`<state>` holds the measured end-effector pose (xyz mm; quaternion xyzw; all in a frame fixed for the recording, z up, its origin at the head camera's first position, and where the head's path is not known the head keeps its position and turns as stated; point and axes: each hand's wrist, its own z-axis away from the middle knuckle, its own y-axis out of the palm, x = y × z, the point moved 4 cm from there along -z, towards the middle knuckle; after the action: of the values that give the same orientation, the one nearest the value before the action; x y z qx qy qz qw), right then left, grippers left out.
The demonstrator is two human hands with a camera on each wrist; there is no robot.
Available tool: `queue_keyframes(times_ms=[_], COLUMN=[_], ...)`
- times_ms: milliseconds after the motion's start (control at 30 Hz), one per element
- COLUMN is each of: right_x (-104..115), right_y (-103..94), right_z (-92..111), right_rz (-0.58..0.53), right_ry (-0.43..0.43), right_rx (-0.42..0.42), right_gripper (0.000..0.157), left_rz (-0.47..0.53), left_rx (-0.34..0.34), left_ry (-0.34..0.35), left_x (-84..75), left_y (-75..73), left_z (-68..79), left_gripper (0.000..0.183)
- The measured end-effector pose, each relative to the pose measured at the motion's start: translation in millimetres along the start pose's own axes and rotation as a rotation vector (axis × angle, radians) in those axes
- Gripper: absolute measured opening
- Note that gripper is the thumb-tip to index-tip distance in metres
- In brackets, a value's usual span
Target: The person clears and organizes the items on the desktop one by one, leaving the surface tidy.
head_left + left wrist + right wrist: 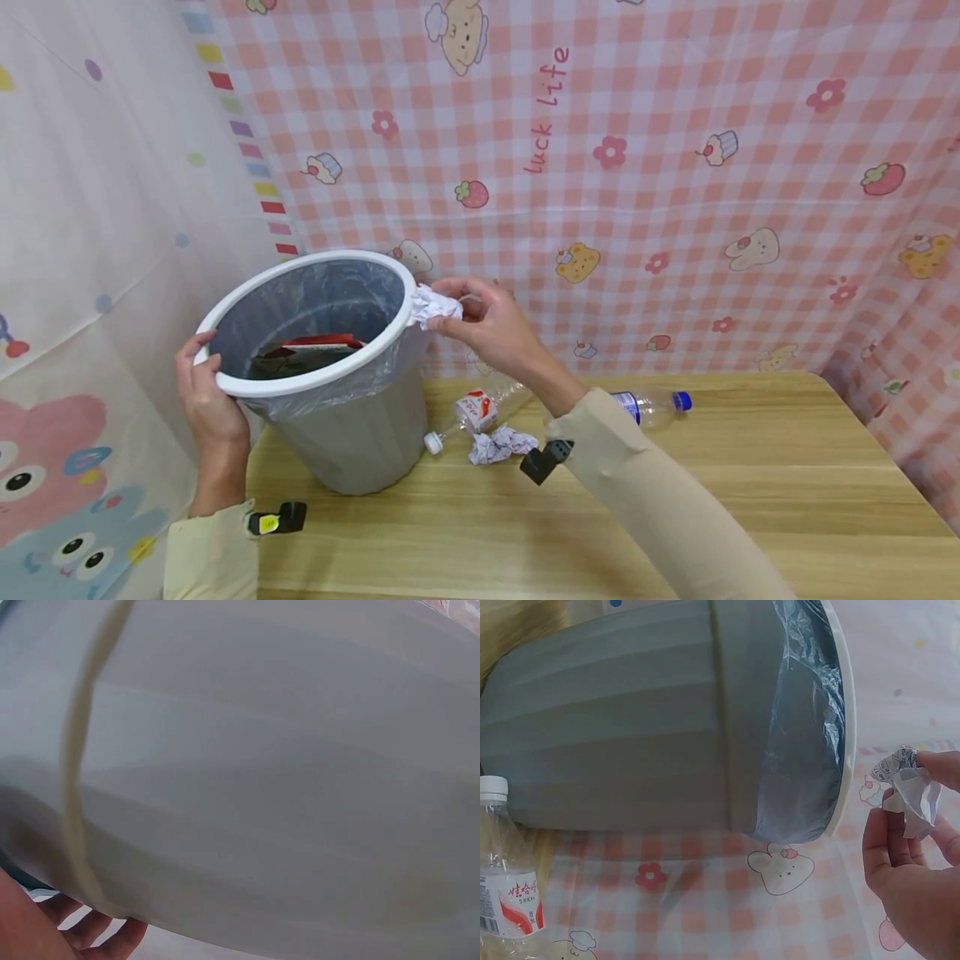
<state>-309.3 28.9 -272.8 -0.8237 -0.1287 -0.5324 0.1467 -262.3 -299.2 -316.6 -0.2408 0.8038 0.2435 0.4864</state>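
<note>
A grey trash can (352, 442) with a white rim and a clear liner bag stands tilted on the wooden table. My left hand (213, 400) grips its rim at the left side, fingers curled over the edge; the left wrist view shows mostly the can's grey wall (262, 787). Just outside the rim's right edge, my right hand (487, 325) pinches a crumpled paper ball (435, 306) between thumb and fingers. In the right wrist view the paper ball (913, 793) is apart from the rim. Inside the can lie a red-edged flat item (322, 343) and something dark.
More crumpled paper (502, 444) lies on the table (675, 517) right of the can. Beside it lies a clear bottle with a red-and-white label (476, 410). A blue-capped bottle (656, 407) lies farther right, partly behind my right sleeve. A checked curtain (660, 208) hangs behind.
</note>
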Motion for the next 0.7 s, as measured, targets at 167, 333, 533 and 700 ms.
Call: queue_keyframes(times_ms=[167,333,533,700], right_x=[1,2,5,7], right_y=[4.2,6.4,12.9,24.6], right_z=[-6,-11,-21,-30], right_rz=[0.013,0.031,0.041,0.038], right_ry=[0.013,0.039,-0.003,-0.04], right_rx=[-0.007,-0.024,-0.066,-0.075], right_gripper=[0.035,0.037,0.036,0.039], left_rz=[-0.011,0.009,0.034,0.041], left_rx=[0.001,-0.002,-0.005,-0.01], left_ry=[-0.002,0.006,0.011,0.015], left_x=[-1.1,0.4,0.6,-0.4], left_y=[0.1,0.2,0.9,0.2], left_z=[0.7,-0.4,-1.2,-0.5], left_gripper=[0.039,0.041,0.041,0.041])
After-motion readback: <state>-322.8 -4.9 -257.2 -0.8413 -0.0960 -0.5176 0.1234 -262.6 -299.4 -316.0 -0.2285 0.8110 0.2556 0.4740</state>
